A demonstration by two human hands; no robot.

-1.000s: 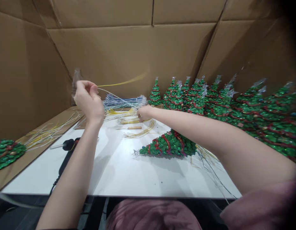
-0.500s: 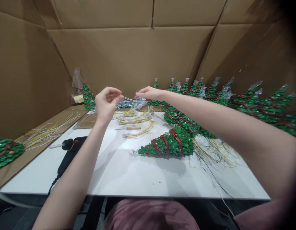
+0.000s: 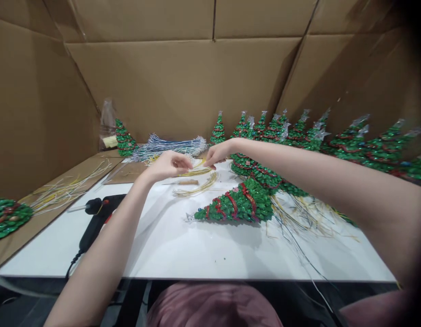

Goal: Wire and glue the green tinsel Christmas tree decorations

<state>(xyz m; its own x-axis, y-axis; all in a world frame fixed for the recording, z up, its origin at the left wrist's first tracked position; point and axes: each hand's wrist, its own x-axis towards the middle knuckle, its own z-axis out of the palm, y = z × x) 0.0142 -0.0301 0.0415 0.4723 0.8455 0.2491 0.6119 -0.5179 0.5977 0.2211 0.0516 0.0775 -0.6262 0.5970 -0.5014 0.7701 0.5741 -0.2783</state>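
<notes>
My left hand (image 3: 169, 164) hovers over the bundles of thin yellow and white wires (image 3: 196, 173), its fingers curled toward the thumb. Whatever it may hold is too small to make out. To its right, my right hand (image 3: 219, 153) points down with thumb and fingers pinched at a yellow wire (image 3: 200, 162) by the bundle's right end. Nearer me lie a wooden-handled awl (image 3: 189, 182) and a curved wire bundle (image 3: 200, 188). A green Christmas tree ornament (image 3: 235, 203) with red garland and a clear star lies on its side on the white board (image 3: 169, 250).
A black glue gun (image 3: 97, 222) lies beside my left forearm. Blue and white wires (image 3: 172, 146) are piled at the back. Several decorated trees (image 3: 261, 126) stand at the right rear. Loose wires (image 3: 305, 218) spread below my right arm. Cardboard walls (image 3: 145, 86) enclose the workplace.
Both hands have lowered and moved right, from above the blue and white pile to the yellow wire bundles. Thin wires showed in my left hand's pinch before; they are no longer distinct.
</notes>
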